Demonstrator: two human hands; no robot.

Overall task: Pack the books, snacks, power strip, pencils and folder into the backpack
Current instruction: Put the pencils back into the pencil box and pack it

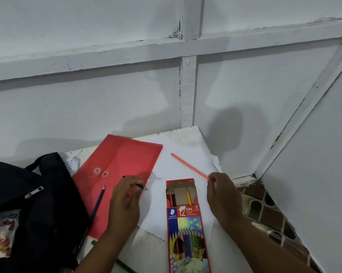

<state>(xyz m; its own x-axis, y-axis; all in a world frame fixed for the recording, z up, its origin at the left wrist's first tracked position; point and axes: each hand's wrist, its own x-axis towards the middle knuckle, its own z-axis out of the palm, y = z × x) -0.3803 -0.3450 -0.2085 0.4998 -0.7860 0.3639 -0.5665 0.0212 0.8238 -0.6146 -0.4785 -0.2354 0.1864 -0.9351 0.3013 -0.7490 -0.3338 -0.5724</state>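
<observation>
White panelled walls meet in a corner behind a small white table (188,134), with patterned floor tiles visible to the right. Loose white paper sheets (186,154) cover the tabletop.

A Staedtler coloured-pencil box (186,223) lies between the two hands, its long axis running away from the person, its opened end at the far side. A few pencils sit inside; most slots look vacant.

The right hand (223,196) pinches the near end of an orange pencil (189,165) between thumb and fingertips. This pencil's long axis runs diagonally, up and to the left from the hand, and its held end is just beside the box's open mouth, to the right of it.

The left hand (124,198) holds a dark green pencil (134,183) in curled fingers, over the right edge of the red string-tie folder (117,160). That pencil lies across the hand, tip pointing right toward the box.

A blue pencil (98,201) lies loose on the folder, left of the left hand, its point away from the person. The black backpack (38,203) is at far left, touching or overlapping the folder's left edge; whether its main compartment is open cannot be determined.

Judgement: the pencils are being returned to the box. The right hand is nearer the mouth; its pencil needs turning into line with the box's long axis before insertion.
</observation>
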